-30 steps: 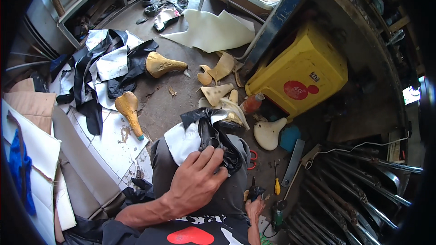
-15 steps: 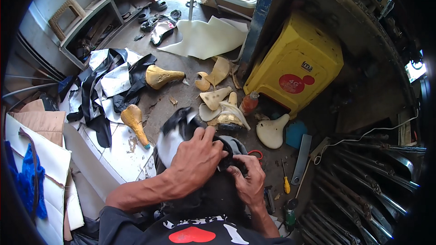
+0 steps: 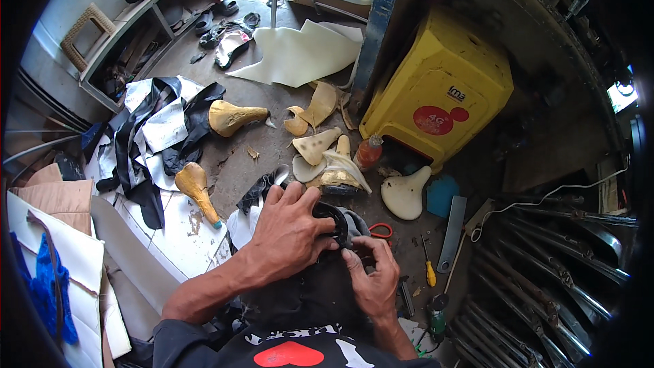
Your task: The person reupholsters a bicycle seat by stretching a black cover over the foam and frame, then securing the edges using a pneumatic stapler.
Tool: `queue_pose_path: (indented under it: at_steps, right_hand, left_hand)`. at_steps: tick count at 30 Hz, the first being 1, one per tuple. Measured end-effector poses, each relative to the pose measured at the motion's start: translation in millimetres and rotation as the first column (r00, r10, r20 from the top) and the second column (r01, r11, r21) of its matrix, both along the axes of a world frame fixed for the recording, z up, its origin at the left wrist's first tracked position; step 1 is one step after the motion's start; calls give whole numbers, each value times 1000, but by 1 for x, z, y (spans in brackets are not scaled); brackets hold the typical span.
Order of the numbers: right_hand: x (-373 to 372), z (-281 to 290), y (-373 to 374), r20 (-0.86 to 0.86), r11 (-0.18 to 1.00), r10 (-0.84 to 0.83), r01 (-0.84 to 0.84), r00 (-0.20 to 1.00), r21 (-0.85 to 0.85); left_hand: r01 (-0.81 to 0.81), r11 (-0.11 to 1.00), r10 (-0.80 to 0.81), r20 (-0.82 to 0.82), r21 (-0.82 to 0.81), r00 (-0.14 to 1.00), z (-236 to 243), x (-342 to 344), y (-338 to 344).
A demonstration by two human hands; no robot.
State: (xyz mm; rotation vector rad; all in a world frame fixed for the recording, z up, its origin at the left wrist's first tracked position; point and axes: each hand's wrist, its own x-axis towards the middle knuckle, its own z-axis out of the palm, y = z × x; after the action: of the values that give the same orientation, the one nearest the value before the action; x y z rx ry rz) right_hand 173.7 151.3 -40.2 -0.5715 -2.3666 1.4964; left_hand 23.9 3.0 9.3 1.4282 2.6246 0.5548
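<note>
Just below centre, the curled left hand (image 3: 283, 228) gripped a glossy black curved piece (image 3: 339, 223) while the right hand (image 3: 373, 272) pinched its edge; beyond lay a red looped handle (image 3: 390, 230) and a cream pear-shaped pad (image 3: 403, 195).

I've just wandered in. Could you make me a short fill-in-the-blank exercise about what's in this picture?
1. Between the left hand and the right hand is a curved piece coloured ____.
2. The big plastic stool behind the bottle is coloured ____.
3. In the picture, the screwdriver lies to the ____ of the flat metal strip.
4. The heart on the person's shirt is coloured ____.

Missing words: black; yellow; left; red.
</note>
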Motion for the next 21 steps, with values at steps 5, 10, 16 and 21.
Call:
queue_pose_path:
  at_steps: [5, 10, 16, 21]
  right_hand:
    - [5, 9, -9, -26, 999, 24, -24, 999, 23]
    - [5, 7, -7, -18, 991, -48, 50, 999, 124]
    - [2, 3, -14, 20, 981, -167, 164, 986, 105]
    - [-1, -6, -12, -42, 918, -169, 172, 985, 356]
  left_hand:
    - [-35, 999, 35, 49, -8, 998, -5, 2, 7]
    - [-135, 991, 134, 77, 10, 988, -8, 24, 23]
    - [-304, 951, 305, -15, 65, 952, -18, 48, 29]
    - [-320, 941, 327, -55, 107, 943, -22, 58, 25]
